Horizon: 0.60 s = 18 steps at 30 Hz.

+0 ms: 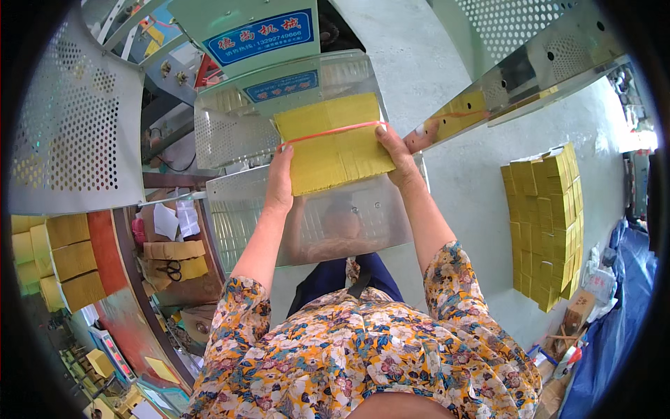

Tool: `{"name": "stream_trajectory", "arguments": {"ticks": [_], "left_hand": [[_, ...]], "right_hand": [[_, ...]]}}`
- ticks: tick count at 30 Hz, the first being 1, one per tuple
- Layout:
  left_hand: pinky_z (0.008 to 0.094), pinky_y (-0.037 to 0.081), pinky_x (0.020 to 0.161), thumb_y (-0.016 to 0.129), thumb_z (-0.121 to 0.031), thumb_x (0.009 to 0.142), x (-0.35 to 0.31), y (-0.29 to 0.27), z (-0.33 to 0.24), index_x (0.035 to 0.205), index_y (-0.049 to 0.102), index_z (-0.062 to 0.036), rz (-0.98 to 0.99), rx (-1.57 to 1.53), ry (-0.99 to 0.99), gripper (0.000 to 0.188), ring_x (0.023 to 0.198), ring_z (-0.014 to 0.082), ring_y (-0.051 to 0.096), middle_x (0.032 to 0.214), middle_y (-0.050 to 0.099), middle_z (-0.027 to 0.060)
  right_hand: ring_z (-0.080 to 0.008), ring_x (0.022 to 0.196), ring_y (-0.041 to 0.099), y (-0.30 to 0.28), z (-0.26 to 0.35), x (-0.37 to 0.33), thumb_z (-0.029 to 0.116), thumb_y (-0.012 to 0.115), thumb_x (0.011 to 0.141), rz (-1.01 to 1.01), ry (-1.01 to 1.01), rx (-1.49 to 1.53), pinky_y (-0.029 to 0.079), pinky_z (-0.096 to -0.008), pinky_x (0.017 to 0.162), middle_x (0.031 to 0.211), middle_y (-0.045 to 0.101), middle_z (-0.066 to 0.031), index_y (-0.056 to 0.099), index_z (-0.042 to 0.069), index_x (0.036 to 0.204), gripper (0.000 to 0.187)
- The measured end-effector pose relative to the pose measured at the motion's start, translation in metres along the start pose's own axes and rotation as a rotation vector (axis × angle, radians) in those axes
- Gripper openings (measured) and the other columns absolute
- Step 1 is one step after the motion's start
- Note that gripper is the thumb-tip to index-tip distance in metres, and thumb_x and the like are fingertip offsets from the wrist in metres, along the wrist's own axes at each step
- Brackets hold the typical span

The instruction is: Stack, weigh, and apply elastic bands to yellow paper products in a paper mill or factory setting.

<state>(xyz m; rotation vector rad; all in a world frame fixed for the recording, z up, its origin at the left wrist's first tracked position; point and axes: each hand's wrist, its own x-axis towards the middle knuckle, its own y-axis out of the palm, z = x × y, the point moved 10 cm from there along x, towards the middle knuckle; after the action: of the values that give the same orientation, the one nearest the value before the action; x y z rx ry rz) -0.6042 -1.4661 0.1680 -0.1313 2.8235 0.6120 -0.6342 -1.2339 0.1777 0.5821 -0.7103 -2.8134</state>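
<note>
A thick bundle of yellow paper (pixel 340 159) is held up in front of me, tilted slightly, over a shiny metal tray (pixel 335 241) of a machine. Across it runs a pinkish-red band (pixel 333 132). My left hand (pixel 280 176) grips the bundle's left side, its thumb on top near the band's end. On the opposite side my right hand (pixel 398 155) is closed round the edge, thumb pressed by the band. The fingers of both hands are mostly hidden beneath the paper. Behind the bundle rises the machine's pale green front (pixel 248 35) with a blue label plate.
On the floor at the right stands a tall pile of yellow paper bundles (pixel 543 227). A metal rail (pixel 516 84) slants in from the upper right. Left are a perforated panel (pixel 70 119), more yellow bundles (pixel 73 255) and black-handled scissors (pixel 169 270). A blue tarp (pixel 614 307) lies far right.
</note>
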Motion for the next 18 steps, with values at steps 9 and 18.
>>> {"name": "stream_trajectory", "arguments": {"ticks": [9, 18], "left_hand": [[0.0308, 0.039, 0.102, 0.049, -0.035, 0.1, 0.001, 0.024, -0.012, 0.131, 0.054, -0.0063, 0.027, 0.006, 0.027, 0.043, 0.119, 0.0152, 0.053, 0.126, 0.059, 0.0029], [0.0324, 0.039, 0.104, 0.048, -0.039, 0.1, -0.019, 0.004, -0.016, 0.134, 0.052, -0.0055, -0.003, 0.007, 0.045, 0.048, 0.121, 0.0176, 0.052, 0.129, 0.057, 0.0046]], "right_hand": [[-0.0261, 0.149, 0.004, -0.029, -0.021, 0.022, 0.052, 0.066, 0.085, -0.081, -0.085, -0.111, 0.024, -0.0403, 0.115, 0.157, 0.019, -0.0211, 0.032, 0.016, 0.152, 0.084], [-0.0245, 0.136, 0.036, 0.0, -0.007, 0.005, 0.053, 0.067, 0.085, -0.035, -0.051, -0.058, 0.031, -0.0357, 0.111, 0.147, 0.038, -0.0158, 0.033, 0.012, 0.152, 0.085]]}}
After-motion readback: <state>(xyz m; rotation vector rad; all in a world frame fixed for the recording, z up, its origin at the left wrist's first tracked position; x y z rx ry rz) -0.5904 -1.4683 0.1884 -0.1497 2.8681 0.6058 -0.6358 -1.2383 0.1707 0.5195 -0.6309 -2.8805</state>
